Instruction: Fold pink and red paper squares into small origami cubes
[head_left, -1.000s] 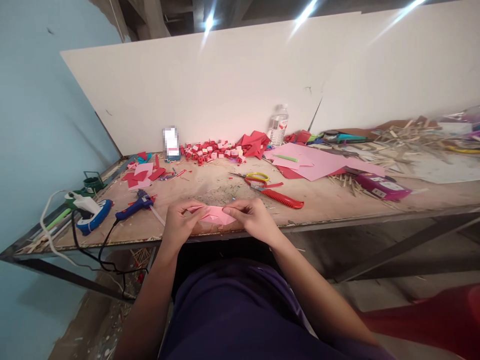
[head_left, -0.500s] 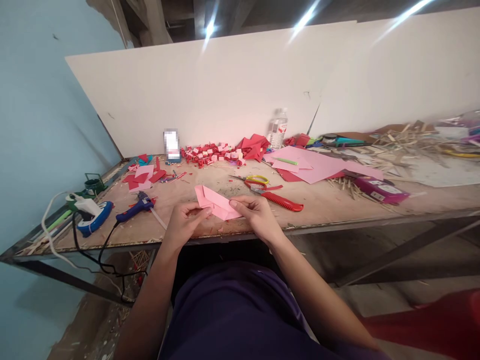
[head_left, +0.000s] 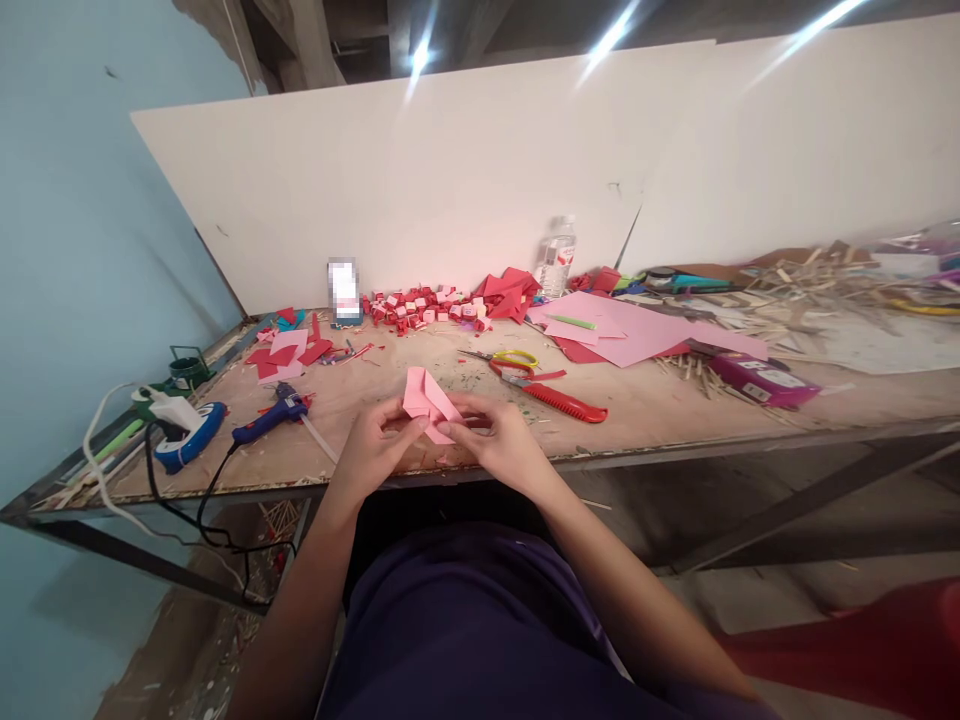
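Your left hand (head_left: pixel 375 440) and your right hand (head_left: pixel 499 435) both grip the folded pink paper (head_left: pixel 425 395), which sits between your two sets of fingers over the front part of the wooden workbench (head_left: pixel 637 412). Your left thumb presses the near face of the paper at its lower left, and your right thumb lies along its lower right edge; the other fingers curl round behind, partly hidden. The paper's upper corner rises beyond your fingertips, with a crease running down toward your right thumb.

Ahead and to the right of your right fingers lie the scissors (head_left: pixel 517 360) with yellow and red handles, and just beside them the red utility knife (head_left: pixel 566 400). To the left of your left fingers is the blue glue gun (head_left: pixel 262 420), and farther out the blue-and-white power socket (head_left: pixel 187 435).

Straight beyond your fingers, at the back, is a heap of small red and pink paper cubes (head_left: pixel 420 308), with a phone (head_left: pixel 344 290) standing at its left end. Well off to the right of your right fingers, a green pen (head_left: pixel 572 322) lies on pink paper sheets (head_left: pixel 645 330).
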